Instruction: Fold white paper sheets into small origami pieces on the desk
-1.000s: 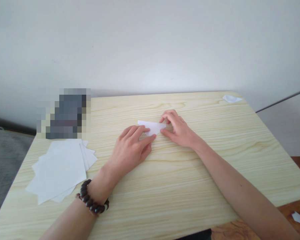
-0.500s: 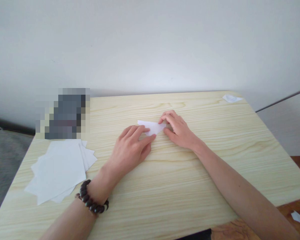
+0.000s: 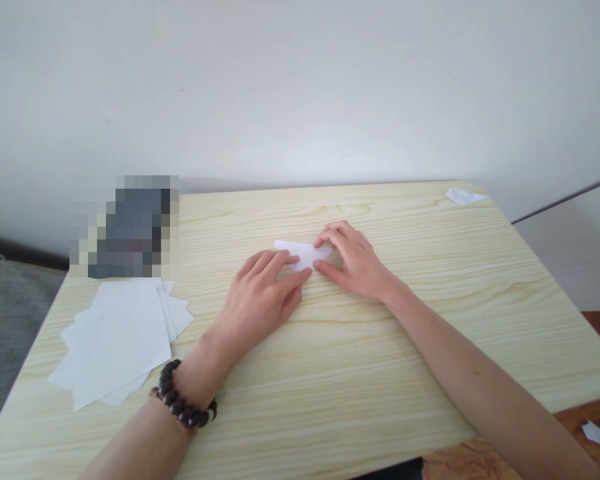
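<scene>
A small folded piece of white paper [image 3: 307, 253] lies on the table between both hands. My left hand [image 3: 260, 290] grips its left and near side, thumb at the lower edge and fingertips on top. On the other end, my right hand [image 3: 353, 263] has its thumb at the near edge and its curled fingers at the far edge, pinching the paper. Parts of the folded paper are hidden beneath the fingers. A dark beaded bracelet [image 3: 180, 403] circles the left wrist.
Loose white sheets [image 3: 120, 340] lie fanned in a pile at the left of the wooden table [image 3: 330, 387]. Behind them is a dark pixelated object [image 3: 135, 227]. A folded white paper piece [image 3: 464, 196] rests at the far right corner; a white scrap [image 3: 598, 436] is on the floor.
My right thumb has moved slightly left along the near edge of the folded paper, and the right fingers have shifted a little left. The left hand has stayed almost still.
</scene>
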`<state>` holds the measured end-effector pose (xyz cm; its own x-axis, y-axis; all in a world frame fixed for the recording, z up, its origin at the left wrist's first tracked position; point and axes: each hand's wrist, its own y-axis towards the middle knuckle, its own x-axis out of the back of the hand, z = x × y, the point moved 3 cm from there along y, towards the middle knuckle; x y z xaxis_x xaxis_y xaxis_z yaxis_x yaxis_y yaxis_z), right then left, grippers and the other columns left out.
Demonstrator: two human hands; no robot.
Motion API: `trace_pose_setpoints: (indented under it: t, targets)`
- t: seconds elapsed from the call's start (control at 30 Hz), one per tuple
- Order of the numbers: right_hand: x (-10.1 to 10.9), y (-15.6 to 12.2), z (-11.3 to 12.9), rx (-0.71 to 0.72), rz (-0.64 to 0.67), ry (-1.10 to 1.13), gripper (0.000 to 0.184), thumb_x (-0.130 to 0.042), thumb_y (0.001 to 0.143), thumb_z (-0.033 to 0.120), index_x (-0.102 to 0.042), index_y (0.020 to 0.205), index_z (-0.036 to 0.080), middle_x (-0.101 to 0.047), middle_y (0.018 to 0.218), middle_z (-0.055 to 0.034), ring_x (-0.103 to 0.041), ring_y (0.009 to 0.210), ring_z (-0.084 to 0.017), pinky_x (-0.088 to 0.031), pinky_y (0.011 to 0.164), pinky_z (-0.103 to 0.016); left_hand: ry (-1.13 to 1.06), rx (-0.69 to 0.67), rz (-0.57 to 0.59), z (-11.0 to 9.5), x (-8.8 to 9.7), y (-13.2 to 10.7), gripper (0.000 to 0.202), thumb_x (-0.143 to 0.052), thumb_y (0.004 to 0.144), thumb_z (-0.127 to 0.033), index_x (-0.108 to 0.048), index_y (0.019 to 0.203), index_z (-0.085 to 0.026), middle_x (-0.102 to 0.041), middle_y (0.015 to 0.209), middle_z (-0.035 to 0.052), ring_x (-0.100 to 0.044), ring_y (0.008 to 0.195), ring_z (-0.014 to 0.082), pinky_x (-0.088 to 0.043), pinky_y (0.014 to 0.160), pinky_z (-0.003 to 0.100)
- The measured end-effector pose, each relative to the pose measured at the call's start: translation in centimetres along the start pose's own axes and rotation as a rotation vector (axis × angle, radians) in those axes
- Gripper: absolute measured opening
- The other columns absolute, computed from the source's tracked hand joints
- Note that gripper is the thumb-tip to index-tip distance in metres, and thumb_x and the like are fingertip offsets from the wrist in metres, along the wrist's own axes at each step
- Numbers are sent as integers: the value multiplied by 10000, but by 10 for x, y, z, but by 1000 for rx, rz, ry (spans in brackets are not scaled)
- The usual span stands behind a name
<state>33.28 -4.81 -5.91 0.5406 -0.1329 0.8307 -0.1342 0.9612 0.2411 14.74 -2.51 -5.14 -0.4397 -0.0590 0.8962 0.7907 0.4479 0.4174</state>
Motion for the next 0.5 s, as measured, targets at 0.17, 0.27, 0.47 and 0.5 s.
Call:
trace_pose_setpoints:
  t: [0.17, 0.27, 0.47, 0.5]
  targets:
    - [-2, -1, -1, -4, -15, 1, 271, -533, 834, 201, -547, 1105, 189, -536, 1163, -102, -523, 1115, -241, -411, 924, -393, -6, 9, 19, 0, 1, 0, 257, -541, 877, -208, -694, 1078, -252, -656, 1091, 73, -582, 1029, 260, -497, 880, 437]
    - [-3, -1, -1, 4, -14, -51, 354, -565, 869, 345, -549, 1189, 195, -531, 1197, -109, -507, 1142, -263, -394, 942, -418, -45, 24, 23, 2, 1, 1, 247, -541, 882, -201, -685, 1075, -256, -656, 1029, 64, -581, 949, 244, -497, 821, 416]
    - [-3, -2, 2, 52, 22, -62, 333, -545, 900, 439, -607, 1170, 254, -560, 1198, -66, -521, 1101, -247, -379, 939, -417, -105, 232, -47, 16, -2, -1, 261, -547, 911, -288, -641, 1113, -152, -628, 1076, 104, -551, 1007, 245, -476, 872, 414]
    - [-3, -2, 2, 57, 27, -61, 326, -543, 902, 438, -613, 1163, 255, -567, 1192, -62, -523, 1091, -245, -380, 935, -417, -66, 269, -43, 17, -3, -1, 313, -559, 904, -315, -622, 1161, -147, -619, 1117, 115, -542, 1035, 265, -467, 882, 441]
